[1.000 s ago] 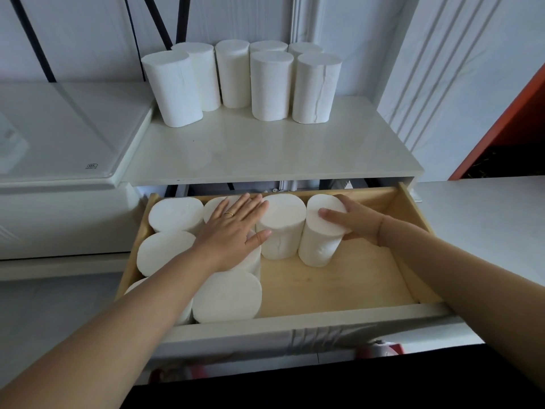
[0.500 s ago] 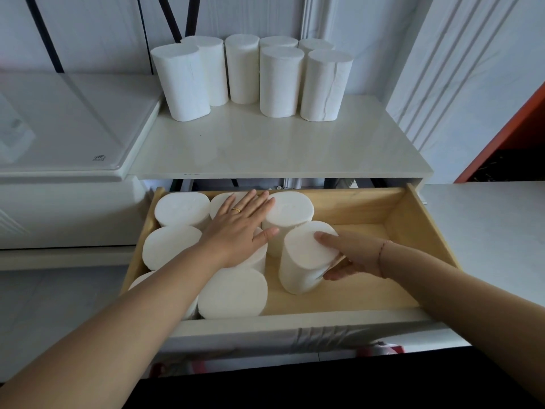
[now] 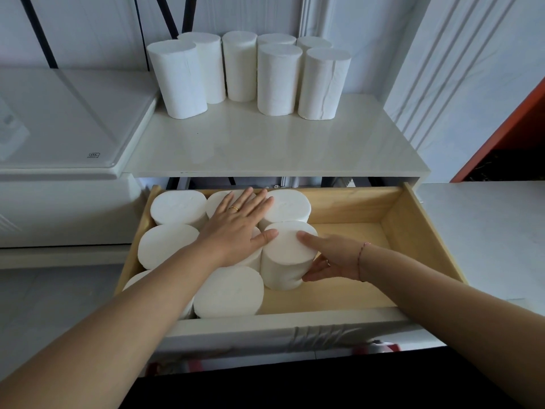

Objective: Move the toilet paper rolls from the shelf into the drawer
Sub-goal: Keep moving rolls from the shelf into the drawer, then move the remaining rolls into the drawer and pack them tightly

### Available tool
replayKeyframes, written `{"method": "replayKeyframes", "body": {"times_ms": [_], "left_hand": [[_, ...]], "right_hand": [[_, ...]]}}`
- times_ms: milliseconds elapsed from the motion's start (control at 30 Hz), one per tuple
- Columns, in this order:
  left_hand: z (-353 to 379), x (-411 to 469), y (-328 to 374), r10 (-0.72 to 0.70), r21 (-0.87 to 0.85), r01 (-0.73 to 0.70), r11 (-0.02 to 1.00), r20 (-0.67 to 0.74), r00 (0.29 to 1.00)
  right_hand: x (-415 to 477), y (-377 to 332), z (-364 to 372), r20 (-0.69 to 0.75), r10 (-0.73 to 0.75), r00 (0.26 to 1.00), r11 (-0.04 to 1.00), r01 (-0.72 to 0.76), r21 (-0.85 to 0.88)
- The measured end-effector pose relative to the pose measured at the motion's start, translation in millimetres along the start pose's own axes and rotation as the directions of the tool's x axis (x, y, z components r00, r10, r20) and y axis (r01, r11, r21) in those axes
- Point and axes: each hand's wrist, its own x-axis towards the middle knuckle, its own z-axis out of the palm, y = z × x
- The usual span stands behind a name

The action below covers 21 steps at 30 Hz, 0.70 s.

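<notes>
- Standing upright in the open wooden drawer [image 3: 395,219], the toilet paper roll [image 3: 287,255] has its long axis vertical, and its flat round end faces up.
- This roll is in the middle row of the drawer. It touches the roll behind it and the ones at its left.
- The right hand [image 3: 333,261] grips the roll from the right side: the thumb lies on the top face and the fingers curl round the lower part of its wall.
- The left hand [image 3: 236,228] lies flat, palm down, with the fingers straight and close together, on the tops of the packed rolls [image 3: 177,206]. Its thumb tip touches the top edge of the gripped roll.
- The packed rolls fill the left half of the drawer, all upright and pressed one against another; the left forearm hides part of the front ones.
- The right half of the drawer shows its wooden bottom.
- Seven more rolls, the shelf rolls [image 3: 278,81], stand upright on the white shelf [image 3: 265,146] above the drawer, in a tight group near the back wall.
- A gold ring [image 3: 234,208] is on one left finger, and a thin red bracelet [image 3: 361,258] is round the right wrist.
- A white glass-topped surface [image 3: 59,128] is just beside the shelf on the left, and an orange panel [image 3: 501,137] is at the far right.
</notes>
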Motion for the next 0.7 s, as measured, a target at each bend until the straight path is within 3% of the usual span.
{"method": "replayKeyframes", "body": {"times_ms": [267, 333, 400, 700], "left_hand": [[0, 0, 3, -0.009, -0.015, 0.009, 1.000, -0.008, 1.000], [-1, 1, 4, -0.011, -0.019, 0.011, 1.000, -0.003, 1.000], [-2, 0, 4, -0.013, -0.019, 0.013, 1.000, 0.000, 1.000], [-2, 0, 6, -0.029, -0.014, 0.029, 0.999, 0.000, 1.000]], "right_hand": [[5, 1, 0, -0.078, 0.012, 0.997, 0.984, -0.026, -0.177], [7, -5, 2, -0.139, -0.052, 0.989, 0.996, 0.040, -0.085], [10, -11, 7, -0.112, -0.104, 0.988, 0.994, 0.108, 0.028], [11, -13, 10, -0.071, -0.140, 0.988, 0.990, 0.140, 0.004]]}}
